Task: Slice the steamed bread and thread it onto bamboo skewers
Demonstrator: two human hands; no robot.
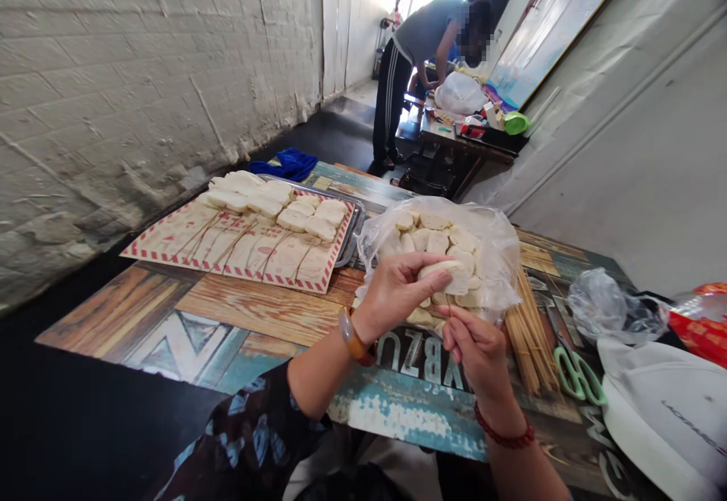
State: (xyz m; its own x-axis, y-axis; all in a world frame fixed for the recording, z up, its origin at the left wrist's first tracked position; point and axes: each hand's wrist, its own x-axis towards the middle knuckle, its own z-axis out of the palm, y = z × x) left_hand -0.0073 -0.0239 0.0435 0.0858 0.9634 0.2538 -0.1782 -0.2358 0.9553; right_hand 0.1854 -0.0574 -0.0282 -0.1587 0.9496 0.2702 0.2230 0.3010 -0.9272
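Observation:
My left hand is closed around a pale, oval food piece, thumb below and fingers on top. Its exact kind is unclear. Close beside it, my right hand pinches a thin wooden skewer that points up at the piece; whether its tip is inside I cannot tell. Both hands are over the near side of a clear plastic bag, opened out and full of similar pale pieces. To the left, skewered pale pieces lie in a row on printed paper, their sticks toward me.
Loose wooden skewers lie right of the bag, beside green-handled scissors. A white cap and a crumpled plastic bag sit at the right. A metal tray shows under the paper. Beyond, a person bends over another table.

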